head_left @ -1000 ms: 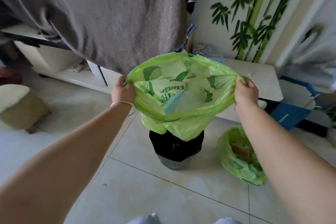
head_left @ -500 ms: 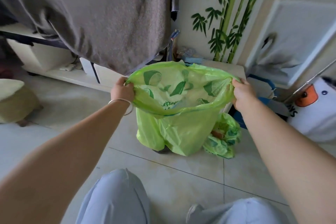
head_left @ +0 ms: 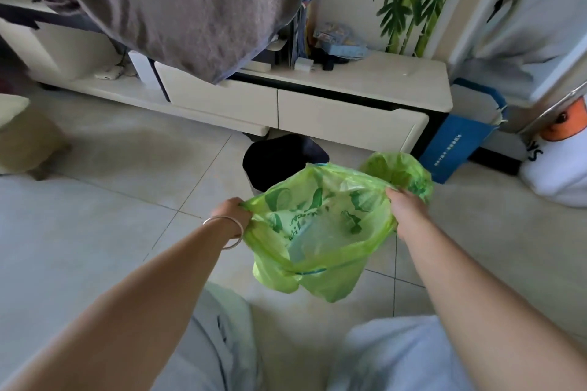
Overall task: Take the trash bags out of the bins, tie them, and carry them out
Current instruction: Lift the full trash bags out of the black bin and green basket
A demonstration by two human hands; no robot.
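Head view. The person holds a green trash bag [head_left: 320, 232] stretched open between both hands, clear of the floor [head_left: 95, 206]. The left hand [head_left: 233, 216] is closed on the bag's left rim; a thin metal bangle [head_left: 228, 233] circles that wrist. The right hand [head_left: 405, 208] is closed on the right rim, fingers curled over the plastic. The bag is thin, translucent film, crinkled, printed with darker green leaf shapes and lettering; its lower part hangs in two loose lobes. A pale flat item shows inside, not identifiable.

Just behind the bag stands a black bin [head_left: 279, 159], round-mouthed, its lower front hidden by the bag. A second green bag [head_left: 400, 173], bunched and rumpled, lies on the floor beside the bin, partly behind the right hand.

The floor is pale glossy tile with thin dark joints. A low cream cabinet [head_left: 349, 117] with flat drawer fronts runs behind the bin. A grey, coarse-textured cloth [head_left: 178, 3] hangs over its left part. A blue box [head_left: 457, 146] leans at its right end. The person's grey-clad knees fill the bottom edge.
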